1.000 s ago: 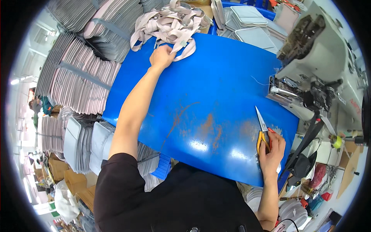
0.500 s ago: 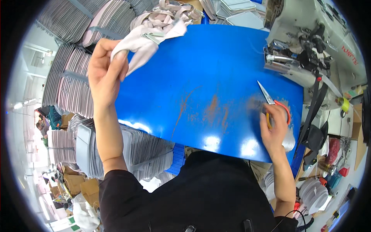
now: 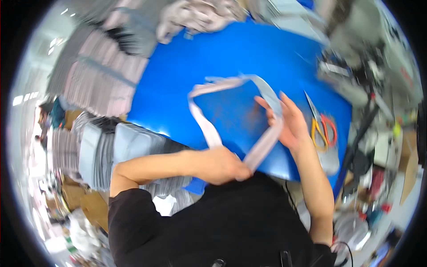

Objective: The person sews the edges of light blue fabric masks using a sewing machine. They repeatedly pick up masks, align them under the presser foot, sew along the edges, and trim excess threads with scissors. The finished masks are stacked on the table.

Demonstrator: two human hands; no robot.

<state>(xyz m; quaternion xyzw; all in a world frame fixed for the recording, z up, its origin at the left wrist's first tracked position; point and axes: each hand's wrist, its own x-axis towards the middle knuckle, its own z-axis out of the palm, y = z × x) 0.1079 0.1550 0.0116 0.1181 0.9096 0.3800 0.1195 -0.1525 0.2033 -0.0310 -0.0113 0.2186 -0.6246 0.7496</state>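
Observation:
A pale pinkish-grey fabric band [image 3: 205, 123] forms a wide loop above the blue worktop. Close to my body, my left hand [image 3: 222, 165] is closed around the near part of the band. My right hand [image 3: 291, 122] is at the loop's right side, fingers stretched and apart, with the band passing across them. Motion blurs the band, and its exact contact with the right fingers is unclear. To the right of that hand, scissors [image 3: 318, 127] with red and yellow handles lie on the table, blades pointing away from me.
The blue tabletop [image 3: 173, 89] has brown scuffs. A heap of pale fabric bands [image 3: 200, 18] lies at its far edge. Strapped stacks of grey and pink pieces [image 3: 98, 73] stand on the left. A sewing machine [image 3: 356, 66] occupies the far right.
My left hand has come down from the far-left heap toward my body with the band. My right hand has let go of the scissors and moved left to the band.

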